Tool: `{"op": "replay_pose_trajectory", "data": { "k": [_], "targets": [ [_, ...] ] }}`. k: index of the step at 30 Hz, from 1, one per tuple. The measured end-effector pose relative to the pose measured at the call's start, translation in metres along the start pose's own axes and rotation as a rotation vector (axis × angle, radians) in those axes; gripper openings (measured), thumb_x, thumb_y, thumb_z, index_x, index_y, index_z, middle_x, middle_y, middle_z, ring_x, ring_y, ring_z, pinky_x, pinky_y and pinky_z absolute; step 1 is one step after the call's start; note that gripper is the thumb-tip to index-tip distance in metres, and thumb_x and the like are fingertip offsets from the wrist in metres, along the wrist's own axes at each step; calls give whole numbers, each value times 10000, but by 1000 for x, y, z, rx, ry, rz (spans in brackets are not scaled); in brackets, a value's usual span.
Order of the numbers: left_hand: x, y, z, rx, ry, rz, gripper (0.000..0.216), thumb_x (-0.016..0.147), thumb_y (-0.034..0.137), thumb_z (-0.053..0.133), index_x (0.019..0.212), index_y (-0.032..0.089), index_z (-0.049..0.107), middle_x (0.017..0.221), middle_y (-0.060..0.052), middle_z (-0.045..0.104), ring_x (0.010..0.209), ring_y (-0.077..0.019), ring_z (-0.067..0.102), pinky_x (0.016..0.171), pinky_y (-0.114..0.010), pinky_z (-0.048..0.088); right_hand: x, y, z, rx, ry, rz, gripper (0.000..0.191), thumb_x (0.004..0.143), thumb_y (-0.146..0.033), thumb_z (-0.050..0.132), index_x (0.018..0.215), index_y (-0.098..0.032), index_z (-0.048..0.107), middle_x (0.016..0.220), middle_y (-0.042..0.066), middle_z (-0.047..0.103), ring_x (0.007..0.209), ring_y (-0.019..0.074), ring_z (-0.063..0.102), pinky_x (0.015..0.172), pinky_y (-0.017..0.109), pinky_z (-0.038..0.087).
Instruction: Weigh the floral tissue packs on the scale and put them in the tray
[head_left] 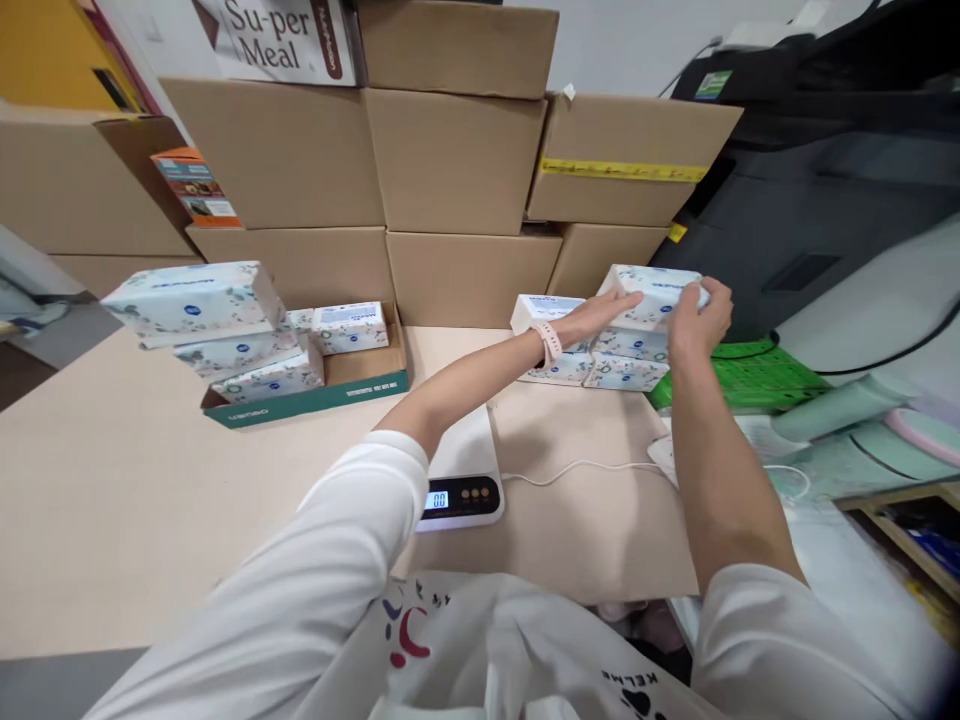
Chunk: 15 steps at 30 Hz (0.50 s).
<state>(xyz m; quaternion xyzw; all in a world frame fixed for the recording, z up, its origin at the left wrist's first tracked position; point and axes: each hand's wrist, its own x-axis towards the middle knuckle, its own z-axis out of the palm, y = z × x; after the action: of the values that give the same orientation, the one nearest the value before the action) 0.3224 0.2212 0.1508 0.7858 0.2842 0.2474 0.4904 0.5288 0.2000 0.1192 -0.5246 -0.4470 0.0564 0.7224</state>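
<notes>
I had both hands on the top pack [655,290] of the right-hand group, near the back boxes [465,170] on the counter [150,520]. Right hand [701,315] was curled round the pack's right end, pinching it; left hand [594,317] clasped the left end, one digit along the near face, the rest hidden, so I couldn't judge its squeeze. Couldn't make out a gap between that pack and the lower packs [626,373] either. Best hold, as I judged it: even pressure from both ends, fingers flat, since the wrap looked soft and likely to dent under fingertips. Level mattered too; a tilt could have nudged the packs below out of line. Left wrist was close in front of the neighbouring pack [528,310], so I'd have watched for a bump there. Left sleeve [397,465] hid part of the scale [469,450], which read 0.0; elbow high was my call, nothing leaning on the platform. Cable [562,470] ran from the scale toward the right forearm, worth avoiding as a snag. Green tray [300,402] with more packs was well apart, far left.
</notes>
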Motion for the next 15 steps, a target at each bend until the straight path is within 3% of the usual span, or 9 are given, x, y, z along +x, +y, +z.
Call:
{"op": "replay_pose_trajectory", "data": {
  "k": [3,6,8,10,12,13,14,15],
  "targets": [
    [-60,5,-20,109,-3,107,979,1082,752,523,1843,202,244,1930,-81,193,1813,-290,222,1475,-428,240,-9,-11,-4,-188,143,-13,365,1022,-465,587,1338,-285,612,1640,176,464,1744,481,207,1368,884,31],
    [-148,13,-67,307,170,382,954,1016,866,541,1759,278,437,1912,-38,304,1825,-329,158,1488,-513,166,-22,-42,16,-246,187,-258,504,1103,-606,466,1544,-376,548,1718,114,438,1731,431,292,1432,739,39],
    [-213,11,-115,475,486,520,787,1043,806,568,1686,355,520,1868,18,411,1820,-307,188,1494,-490,142,-38,-69,47,-165,160,-444,505,1127,-630,429,1559,-410,568,1705,71,502,1696,362,381,1459,623,123],
    [-281,-1,-175,648,933,647,591,1111,677,535,1630,396,556,1801,74,504,1766,-257,331,1480,-437,226,-64,-97,91,-39,75,-535,550,1119,-668,436,1536,-359,618,1651,79,578,1629,323,479,1438,587,256],
    [-348,-21,-239,752,1335,814,529,1114,640,504,1535,335,600,1664,80,623,1619,-227,523,1411,-383,380,-99,-124,144,146,-175,-478,715,1054,-823,413,1469,-300,669,1561,92,657,1559,325,571,1397,612,363],
    [-380,-31,-269,722,1513,781,514,1100,625,502,1487,298,591,1617,71,641,1589,-219,535,1440,-365,338,-118,-136,172,229,-394,-386,780,1011,-892,413,1413,-289,702,1507,89,704,1510,329,624,1385,624,390],
    [-409,-41,-295,660,1647,612,461,1109,561,459,1464,280,548,1564,64,650,1594,-199,514,1450,-346,317,-138,-148,199,297,-645,-254,804,1000,-914,406,1375,-279,727,1487,85,735,1510,331,638,1397,633,380],
    [-435,-50,-317,475,1740,345,387,1162,438,341,1491,275,462,1632,89,582,1659,-153,426,1466,-321,268,-157,-159,225,362,-872,-93,840,1001,-927,377,1364,-265,744,1490,92,752,1535,342,628,1411,650,358]
  ]
}}
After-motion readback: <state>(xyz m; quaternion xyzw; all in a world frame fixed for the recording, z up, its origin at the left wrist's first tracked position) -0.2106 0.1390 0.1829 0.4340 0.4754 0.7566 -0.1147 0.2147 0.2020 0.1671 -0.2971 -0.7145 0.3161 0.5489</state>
